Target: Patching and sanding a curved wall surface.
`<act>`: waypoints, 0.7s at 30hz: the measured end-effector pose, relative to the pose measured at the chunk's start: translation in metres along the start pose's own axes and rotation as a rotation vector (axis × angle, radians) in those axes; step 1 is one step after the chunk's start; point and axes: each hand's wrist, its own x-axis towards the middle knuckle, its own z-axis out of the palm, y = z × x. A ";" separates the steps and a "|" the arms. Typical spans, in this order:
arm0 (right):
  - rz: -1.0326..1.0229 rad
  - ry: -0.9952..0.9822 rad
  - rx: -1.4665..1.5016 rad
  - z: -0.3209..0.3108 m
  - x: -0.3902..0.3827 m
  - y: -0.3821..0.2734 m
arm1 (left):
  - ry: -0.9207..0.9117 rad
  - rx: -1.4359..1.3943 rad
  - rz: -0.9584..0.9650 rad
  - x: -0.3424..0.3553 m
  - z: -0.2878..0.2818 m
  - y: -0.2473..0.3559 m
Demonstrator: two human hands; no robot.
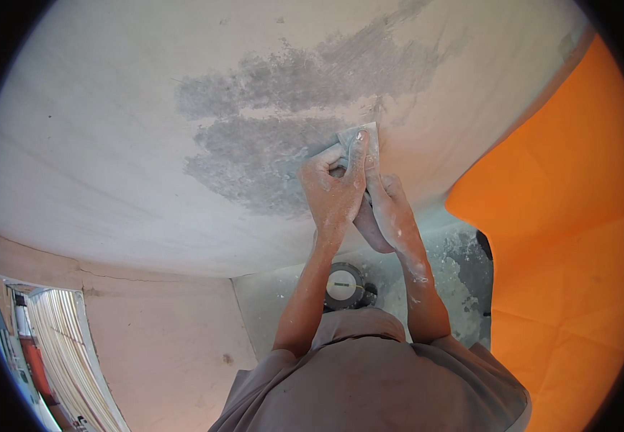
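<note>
Both of my hands are up against a pale wall point(132, 144), over a rough grey patch point(254, 147) on its surface. My left hand point(330, 191) pinches a small flat pale piece point(371, 137) that looks like a folded sheet of sandpaper, its thumb laid along the front. My right hand point(389, 201) is closed on the lower right of the same piece, its fingers pointing up. White dust coats both hands and speckles the right forearm. The piece's underside, against the wall, is hidden.
An orange sheet point(564, 237) hangs along the right. Below my wrists is a round dark object with a pale disc point(340, 288), on a paint-spattered floor point(449, 273). At lower left, a beige panel point(168, 324) adjoins an opening with pale slats point(60, 338).
</note>
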 end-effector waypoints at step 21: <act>-0.063 -0.004 0.033 -0.003 0.013 -0.010 | -0.022 0.096 0.066 0.014 -0.002 0.012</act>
